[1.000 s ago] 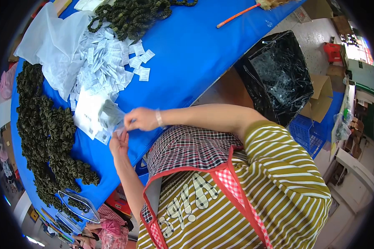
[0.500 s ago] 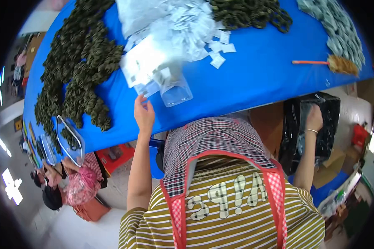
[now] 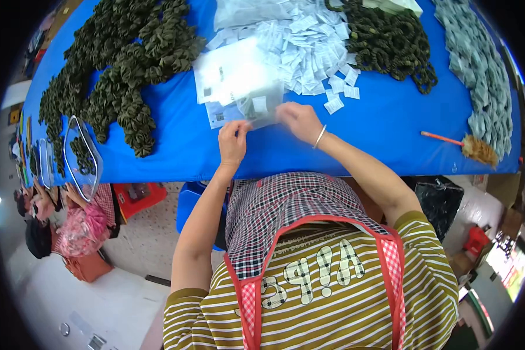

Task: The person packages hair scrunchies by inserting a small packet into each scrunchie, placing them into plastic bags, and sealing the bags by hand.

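Note:
My left hand [image 3: 233, 142] is at the lower edge of a clear plastic bag [image 3: 259, 111], its thumb and fingers pinched near the bag's corner. At the bag's right side, my right hand [image 3: 299, 121] has its fingers closed together, slightly blurred. The bag lies over a stack of white printed bags [image 3: 230, 73], and a small white label shows in it. Behind is a heap of small white printed slips [image 3: 312, 49]. Dark green coiled bands [image 3: 128, 76] cover the table's left part. Whatever is between my fingertips is too small to make out.
The blue table [image 3: 361, 140] also bears more dark green bands [image 3: 391, 44], grey-green packed items [image 3: 475, 76] and an orange-handled brush [image 3: 475, 149]. A black-lined bin [image 3: 440, 204] stands below its right edge. Another person in pink [image 3: 84, 230] is at the lower left, near a wire frame [image 3: 81, 157].
My right hand has left the black-lined bin and come back to the clear bag. My left hand has moved onto the bag's edge. The view has shifted right.

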`<state>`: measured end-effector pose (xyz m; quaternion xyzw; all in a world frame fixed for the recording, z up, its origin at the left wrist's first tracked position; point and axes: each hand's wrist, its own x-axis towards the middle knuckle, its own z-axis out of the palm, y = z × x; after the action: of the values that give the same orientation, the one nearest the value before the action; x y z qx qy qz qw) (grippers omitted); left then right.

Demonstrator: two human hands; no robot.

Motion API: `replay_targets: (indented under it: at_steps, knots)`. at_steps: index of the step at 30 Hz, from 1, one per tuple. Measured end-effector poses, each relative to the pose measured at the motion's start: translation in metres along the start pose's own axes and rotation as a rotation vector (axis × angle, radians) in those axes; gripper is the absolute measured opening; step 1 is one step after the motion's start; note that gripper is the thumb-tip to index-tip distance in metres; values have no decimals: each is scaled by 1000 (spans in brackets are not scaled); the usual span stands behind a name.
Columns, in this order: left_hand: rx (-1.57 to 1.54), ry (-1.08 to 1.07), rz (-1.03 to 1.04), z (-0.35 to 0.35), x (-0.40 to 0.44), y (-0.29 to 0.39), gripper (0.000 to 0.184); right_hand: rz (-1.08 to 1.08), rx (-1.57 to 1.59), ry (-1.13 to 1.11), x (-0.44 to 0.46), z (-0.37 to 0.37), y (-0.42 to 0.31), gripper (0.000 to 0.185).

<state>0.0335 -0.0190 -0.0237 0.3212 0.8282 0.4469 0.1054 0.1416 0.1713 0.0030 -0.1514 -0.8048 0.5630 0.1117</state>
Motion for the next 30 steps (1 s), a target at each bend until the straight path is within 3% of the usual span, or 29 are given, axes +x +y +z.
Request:
replay_targets:
  at_steps: [1, 4, 10, 16, 19, 22, 24, 26, 30]
  knots:
    - [-171, 17, -143, 3, -1, 2, 11, 41, 147, 54, 2, 3, -3, 12]
    - [-214, 33, -305, 7, 0, 13, 22, 174, 139, 86, 11, 13, 6, 12]
    - [-53, 69, -517, 9, 3, 26, 36, 75, -248, 202, 17, 30, 9, 19]
    - [203, 35, -555, 15, 13, 21, 37, 252, -641, 192, 19, 46, 8, 20]
    - [352, 62, -508, 22, 13, 23, 36, 389, -600, 126, 20, 39, 1, 27]
    - [503, 97, -459, 30, 12, 19, 34, 291, -490, 315, 11, 41, -5, 40]
    - [525, 112, -444, 34, 12, 16, 30, 502, -270, 222, 6, 43, -13, 64]
    - [521, 126, -426, 37, 9, 18, 27, 484, -160, 174, 7, 43, 0, 65]
    - [432, 102, -414, 31, 9, 24, 18, 698, 222, -7, 23, 30, 23, 57]
